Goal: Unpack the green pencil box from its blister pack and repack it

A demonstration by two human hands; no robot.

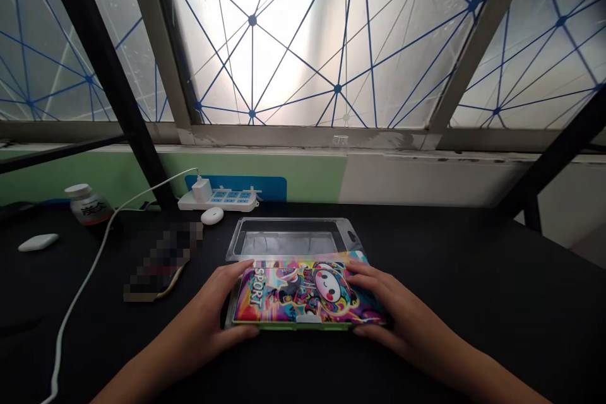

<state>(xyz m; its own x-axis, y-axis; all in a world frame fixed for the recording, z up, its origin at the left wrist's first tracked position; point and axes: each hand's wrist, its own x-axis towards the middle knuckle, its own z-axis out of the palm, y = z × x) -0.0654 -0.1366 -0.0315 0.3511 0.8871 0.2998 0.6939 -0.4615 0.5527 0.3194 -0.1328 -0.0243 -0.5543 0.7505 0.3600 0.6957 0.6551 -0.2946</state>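
Observation:
A brightly printed pencil case [288,293] with a cartoon panda, the word SPORT and a green lower edge lies in front of me. It rests in one half of an open clear plastic package [288,222], whose other half spreads flat behind it. My left hand [222,303] grips the case's left end, thumb at the front edge and fingers over the far edge. At the right end, my right hand [388,309] holds it the same way, its fingers lying on the top. The underside of the case is hidden.
Behind on the left stands a white power strip [227,202] with a charger plugged in. A white cable [89,278] runs down the black table [473,278]. Also on the left are a small round white case [212,216], a blurred-out phone-like object [163,265], a lidded bottle [89,205] and a white oblong item [38,242].

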